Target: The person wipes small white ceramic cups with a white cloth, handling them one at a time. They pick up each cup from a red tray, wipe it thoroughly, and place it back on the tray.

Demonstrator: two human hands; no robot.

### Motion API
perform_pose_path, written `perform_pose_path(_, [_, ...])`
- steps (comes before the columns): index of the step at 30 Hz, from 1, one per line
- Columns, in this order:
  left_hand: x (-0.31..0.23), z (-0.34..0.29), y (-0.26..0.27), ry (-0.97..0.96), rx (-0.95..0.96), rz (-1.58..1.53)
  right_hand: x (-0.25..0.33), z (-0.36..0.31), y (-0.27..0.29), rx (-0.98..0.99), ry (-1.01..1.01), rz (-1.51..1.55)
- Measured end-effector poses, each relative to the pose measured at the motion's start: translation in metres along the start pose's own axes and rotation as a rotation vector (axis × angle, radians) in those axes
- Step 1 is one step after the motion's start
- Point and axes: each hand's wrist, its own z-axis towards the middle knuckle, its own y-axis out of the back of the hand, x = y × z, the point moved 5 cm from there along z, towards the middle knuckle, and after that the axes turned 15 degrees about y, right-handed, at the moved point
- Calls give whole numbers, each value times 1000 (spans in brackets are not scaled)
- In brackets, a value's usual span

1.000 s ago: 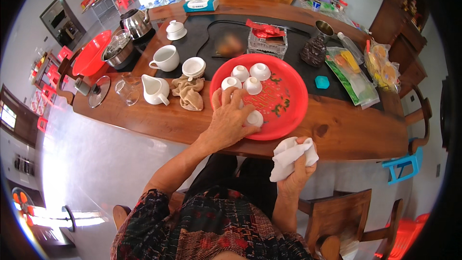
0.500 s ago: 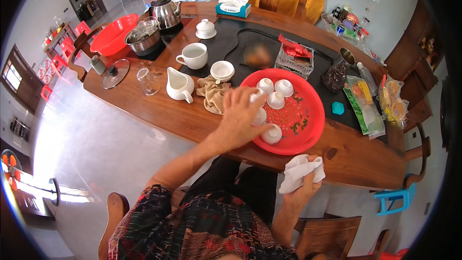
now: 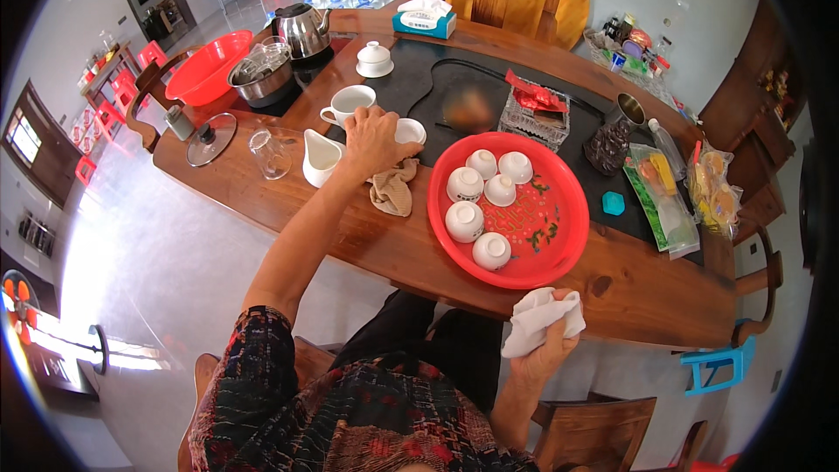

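Observation:
My left hand (image 3: 374,144) is stretched over the table, between a large white cup (image 3: 350,100), a white pitcher (image 3: 320,157) and a small white bowl-shaped piece (image 3: 410,131). Its thumb points right, apart from the bent fingers, and no held object shows. Under its wrist side lies a crumpled brown cloth (image 3: 393,192). At the table's front edge my right hand (image 3: 549,345) grips a folded white cloth (image 3: 531,319). A round red tray (image 3: 559,227) holds several small white teacups (image 3: 464,221), most of them upside down, along its left and far side.
Left on the table are an upturned glass (image 3: 269,156), a glass lid (image 3: 211,140), a steel pot (image 3: 260,86), a kettle (image 3: 303,31) and a red basin (image 3: 201,79). A lidded white bowl (image 3: 374,61), tissue box (image 3: 426,24), glass box (image 3: 536,118) and packaged food (image 3: 712,183) stand beyond.
My left hand has moved left from above the teacups to beside the large cup and pitcher. My right hand keeps the white cloth, shifted only slightly.

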Motion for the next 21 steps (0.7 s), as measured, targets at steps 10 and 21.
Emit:
perform_pose_path(10, [10,13,8,132,99,-177,0,-3,1,-23,-4,-1])
perform_pose_path(21, [52,-14,96,-7,90,-405,-5,-8,3,10,6,-23])
